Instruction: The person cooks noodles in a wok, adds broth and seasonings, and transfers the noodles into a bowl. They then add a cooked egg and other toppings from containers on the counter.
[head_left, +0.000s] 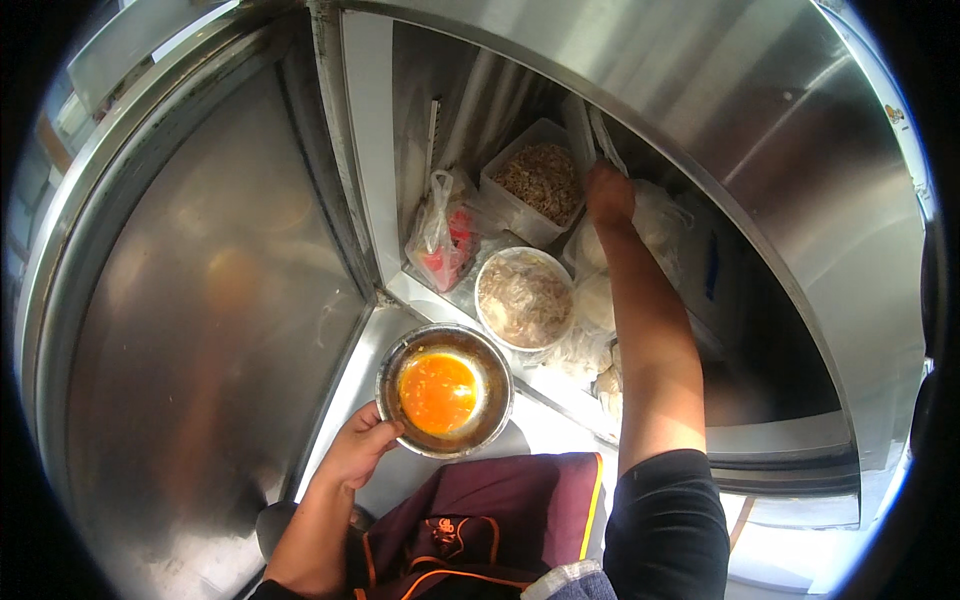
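My left hand (361, 444) grips the rim of a stainless steel bowl (498, 409), thumb over the edge. An orange liquid (439, 393) that looks like beaten egg lies in its bottom. My right hand (610, 193) reaches deep into an open steel refrigerator, beside a rectangular plastic container (523, 223) of brown shredded food (538, 180). A pale plastic strip (609, 142) rises just beyond that hand; its fingers are turned away, so whether they hold it is unclear. Partly behind my forearm sit clear plastic bags (660, 214) with pale round contents.
A round white tub (523, 298) with plastic film over its food stands near the front of the compartment. Left of it is a tied plastic bag (444, 236) with red contents. The steel door (202, 300) stands wide on the left; a curved steel panel (810, 187) borders the right.
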